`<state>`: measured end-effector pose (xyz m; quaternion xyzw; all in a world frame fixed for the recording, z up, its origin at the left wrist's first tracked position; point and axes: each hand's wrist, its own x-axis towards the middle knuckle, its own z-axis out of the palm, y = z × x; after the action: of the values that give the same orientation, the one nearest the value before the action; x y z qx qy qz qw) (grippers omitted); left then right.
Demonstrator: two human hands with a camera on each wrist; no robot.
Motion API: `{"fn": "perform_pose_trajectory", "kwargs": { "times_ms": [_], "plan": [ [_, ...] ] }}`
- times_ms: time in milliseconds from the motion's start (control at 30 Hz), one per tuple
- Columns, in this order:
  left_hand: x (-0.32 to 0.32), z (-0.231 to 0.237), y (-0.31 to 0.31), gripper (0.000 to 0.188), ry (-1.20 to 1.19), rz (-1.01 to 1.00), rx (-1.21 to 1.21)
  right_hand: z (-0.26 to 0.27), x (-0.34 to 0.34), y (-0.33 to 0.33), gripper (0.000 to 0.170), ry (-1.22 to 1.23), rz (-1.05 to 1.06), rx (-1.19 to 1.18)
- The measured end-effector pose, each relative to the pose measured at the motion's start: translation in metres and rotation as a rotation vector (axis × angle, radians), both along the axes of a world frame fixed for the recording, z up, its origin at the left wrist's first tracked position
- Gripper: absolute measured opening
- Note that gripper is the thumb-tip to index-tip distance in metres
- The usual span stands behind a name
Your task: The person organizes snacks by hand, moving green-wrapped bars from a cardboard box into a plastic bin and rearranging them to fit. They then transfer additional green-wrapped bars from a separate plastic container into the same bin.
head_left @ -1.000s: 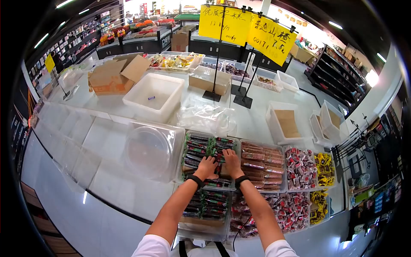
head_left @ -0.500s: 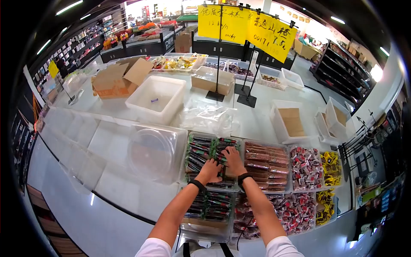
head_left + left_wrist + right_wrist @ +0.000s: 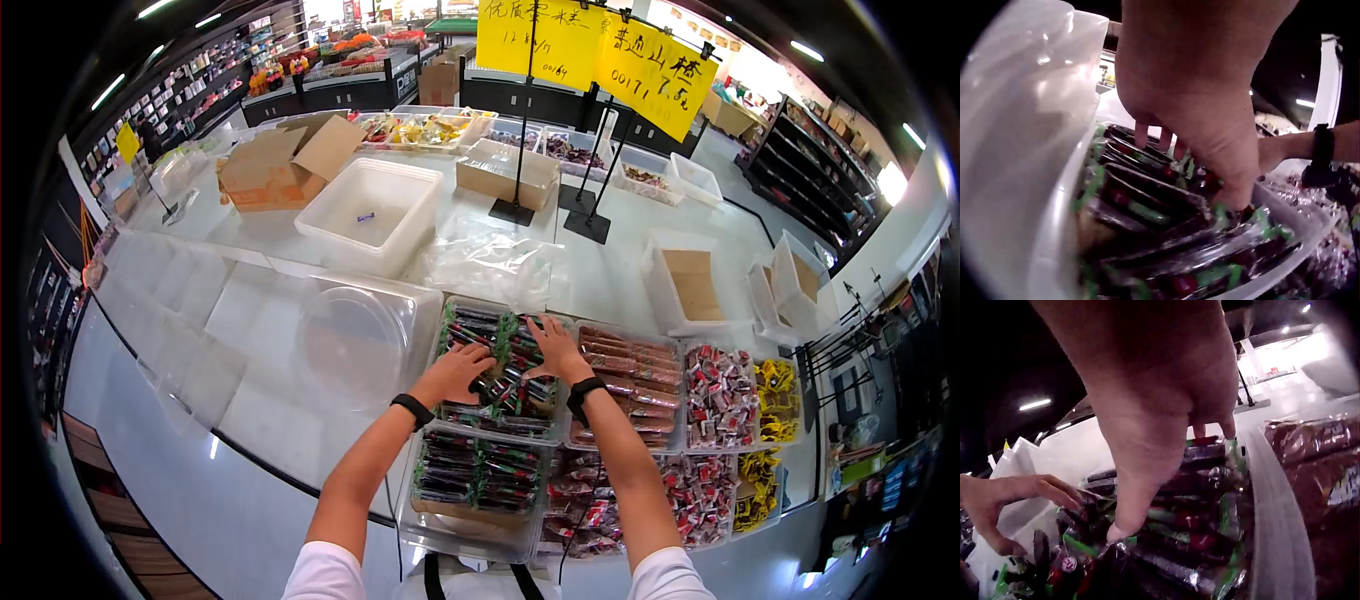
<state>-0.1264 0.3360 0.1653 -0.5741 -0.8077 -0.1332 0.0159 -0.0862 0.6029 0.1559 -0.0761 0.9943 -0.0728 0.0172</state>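
Long dark snack sticks [image 3: 520, 405] in clear wrappers with green ends fill a clear plastic bin [image 3: 497, 433] in front of me. My left hand [image 3: 455, 374] rests on the bin's left part, its fingers reaching down among the sticks in the left wrist view, thumb spread away. Over the right part lies my right hand [image 3: 557, 352]. In the right wrist view its thumb [image 3: 1127, 525] touches the wrappers, with the fingers spread toward the far right edge. Between the hands, several sticks lie crosswise and jumbled.
A second bin of the same sticks [image 3: 472, 470] stands nearer me. To the right are bins of brown packets [image 3: 628, 375], red-and-white sweets [image 3: 718, 395] and yellow packets [image 3: 777, 400]. A lidded clear tub [image 3: 355, 340] is at left; plastic film [image 3: 490, 265] and sign stands [image 3: 587, 228] stand beyond.
My hands were close together over the middle of the bin and have moved apart, the left one leftward. Sticks between them now lie more jumbled.
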Motion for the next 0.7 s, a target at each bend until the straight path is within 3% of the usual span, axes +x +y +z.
{"fn": "perform_pose_trajectory", "kwargs": {
  "times_ms": [33,133,233,333,433,500,533,567,633,700],
  "plan": [
    [-0.005,0.004,-0.005,0.06,-0.002,-0.003,-0.011,0.004,0.003,-0.008,0.12,-0.066,-0.075,0.117],
    [-0.018,-0.011,-0.01,0.083,-0.027,0.08,-0.016,-0.006,-0.003,-0.002,0.119,-0.096,-0.087,0.131],
    [-0.014,0.003,-0.008,0.088,0.046,0.108,-0.148,-0.003,-0.005,-0.009,0.113,-0.09,-0.115,0.18],
    [-0.009,0.011,-0.001,0.088,0.094,0.028,-0.192,-0.005,0.0,-0.012,0.103,-0.051,-0.093,0.247],
    [-0.02,-0.016,-0.004,0.088,0.075,0.038,-0.196,-0.004,0.012,-0.012,0.09,-0.009,-0.074,0.21],
    [-0.021,-0.018,-0.008,0.085,0.085,0.036,-0.228,0.0,0.024,-0.017,0.076,0.199,-0.046,0.083],
    [-0.021,-0.025,-0.009,0.082,0.138,0.062,-0.202,0.001,0.028,-0.021,0.059,0.308,-0.068,0.021],
    [-0.02,-0.03,-0.01,0.078,0.188,0.09,-0.175,0.0,0.033,-0.026,0.059,0.304,-0.068,0.027],
    [-0.017,-0.04,-0.01,0.073,0.239,0.108,-0.186,-0.004,0.046,-0.039,0.06,-0.001,-0.285,-0.19],
    [-0.012,-0.037,-0.006,0.07,0.364,0.22,-0.287,-0.009,0.059,-0.051,0.061,-0.065,-0.277,-0.158]
  ]
}}
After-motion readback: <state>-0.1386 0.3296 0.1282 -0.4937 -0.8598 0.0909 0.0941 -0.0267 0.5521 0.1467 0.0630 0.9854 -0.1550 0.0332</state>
